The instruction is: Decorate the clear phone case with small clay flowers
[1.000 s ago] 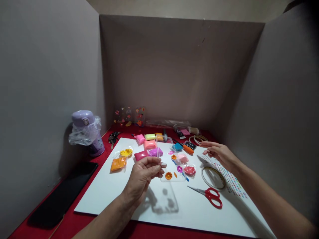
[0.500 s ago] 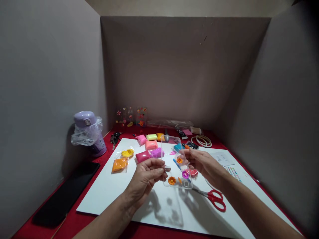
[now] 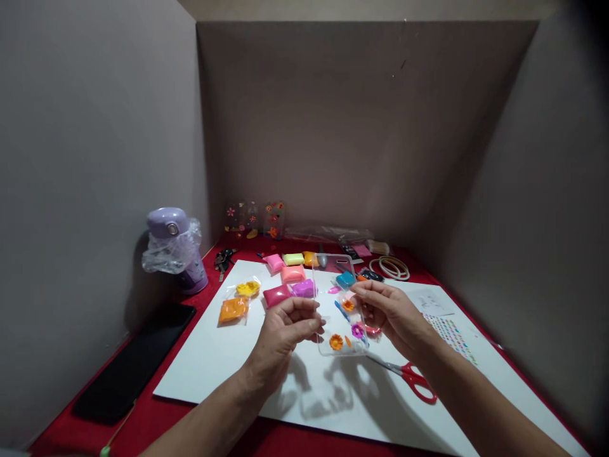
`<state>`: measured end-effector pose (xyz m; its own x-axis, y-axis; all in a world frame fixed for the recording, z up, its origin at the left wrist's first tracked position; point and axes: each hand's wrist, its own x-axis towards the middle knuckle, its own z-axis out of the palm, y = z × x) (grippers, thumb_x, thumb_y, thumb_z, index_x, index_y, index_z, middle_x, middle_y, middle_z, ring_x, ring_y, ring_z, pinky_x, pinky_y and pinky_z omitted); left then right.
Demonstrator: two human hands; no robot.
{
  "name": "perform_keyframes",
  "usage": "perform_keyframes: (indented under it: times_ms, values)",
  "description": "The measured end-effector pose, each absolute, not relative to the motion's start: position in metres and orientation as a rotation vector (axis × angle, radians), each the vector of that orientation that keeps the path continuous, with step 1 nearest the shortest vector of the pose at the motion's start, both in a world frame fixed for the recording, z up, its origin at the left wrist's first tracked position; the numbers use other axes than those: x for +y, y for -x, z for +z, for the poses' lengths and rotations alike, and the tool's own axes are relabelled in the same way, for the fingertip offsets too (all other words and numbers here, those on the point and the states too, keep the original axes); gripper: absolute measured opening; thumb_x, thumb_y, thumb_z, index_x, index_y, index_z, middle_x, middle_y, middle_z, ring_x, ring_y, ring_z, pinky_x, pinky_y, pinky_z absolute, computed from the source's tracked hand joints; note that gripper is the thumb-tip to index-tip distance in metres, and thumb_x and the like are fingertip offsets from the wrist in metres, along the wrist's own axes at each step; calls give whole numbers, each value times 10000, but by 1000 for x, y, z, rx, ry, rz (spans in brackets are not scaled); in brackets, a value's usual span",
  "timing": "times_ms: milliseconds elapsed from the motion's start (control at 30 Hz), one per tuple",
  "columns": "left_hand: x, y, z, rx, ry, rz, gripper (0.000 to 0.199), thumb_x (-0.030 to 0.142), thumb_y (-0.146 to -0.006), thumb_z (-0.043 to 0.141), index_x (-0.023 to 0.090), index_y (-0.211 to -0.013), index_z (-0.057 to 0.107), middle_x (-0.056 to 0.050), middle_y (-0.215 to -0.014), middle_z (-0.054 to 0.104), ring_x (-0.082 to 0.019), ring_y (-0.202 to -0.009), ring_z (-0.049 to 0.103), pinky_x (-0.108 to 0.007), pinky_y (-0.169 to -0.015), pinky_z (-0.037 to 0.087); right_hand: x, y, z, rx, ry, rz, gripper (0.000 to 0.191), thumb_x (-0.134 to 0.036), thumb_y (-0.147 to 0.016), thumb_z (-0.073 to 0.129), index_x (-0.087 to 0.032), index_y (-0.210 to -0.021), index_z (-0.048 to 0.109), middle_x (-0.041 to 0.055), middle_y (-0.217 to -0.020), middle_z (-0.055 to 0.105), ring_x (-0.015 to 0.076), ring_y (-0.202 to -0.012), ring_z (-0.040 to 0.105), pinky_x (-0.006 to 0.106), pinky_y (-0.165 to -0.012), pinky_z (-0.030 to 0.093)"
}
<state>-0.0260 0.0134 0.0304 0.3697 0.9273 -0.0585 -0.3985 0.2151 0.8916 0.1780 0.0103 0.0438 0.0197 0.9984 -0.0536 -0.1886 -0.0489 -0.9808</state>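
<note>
Between my two hands a clear phone case (image 3: 328, 317) is held upright above the white board (image 3: 200, 362). My left hand (image 3: 292, 330) pinches its left edge, and my right hand (image 3: 387, 311) grips the right edge. On the case's lower part sit an orange flower (image 3: 335, 342), a purple flower (image 3: 357, 331) and a small orange petal shape. A further orange flower (image 3: 348, 305) shows higher up near my right fingers. Through the clear plastic I see a blue tool (image 3: 341, 310) and a teal clay packet (image 3: 346, 280).
Red-handled scissors (image 3: 419, 383) lie right of the case. Bright clay packets (image 3: 294, 273) are spread behind my left hand, with orange clay (image 3: 233, 310) farther left. A purple bottle (image 3: 193, 276), a black phone (image 3: 136, 362), bangles (image 3: 392, 268) and a sticker sheet (image 3: 450, 336) surround the work area.
The view has shifted slightly, so most things appear a little to the right. The case has been turned slightly, and both hands keep hold of it.
</note>
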Motion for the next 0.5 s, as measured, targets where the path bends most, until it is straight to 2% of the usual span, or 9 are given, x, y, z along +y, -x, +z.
perform_keyframes:
  times_ms: [200,500]
  values:
    - [14,26,29,695,-959,1043,305,159,-677,713,133,-947,574,-14,-729,612,-113,-603,568,-261,-617,453,9,-173,44,-1050,1142,1228,284,-412,-700,754,-175,-738,604,-11,-615,590,69,-474,387,217,-423,275]
    - [16,25,27,686,-977,1092,344,100,-610,682,139,-931,567,10,-710,555,-108,-613,519,-249,-579,457,7,-167,46,-1089,1142,1207,291,-430,-716,734,-178,-760,597,17,-660,642,75,-452,393,213,-390,232]
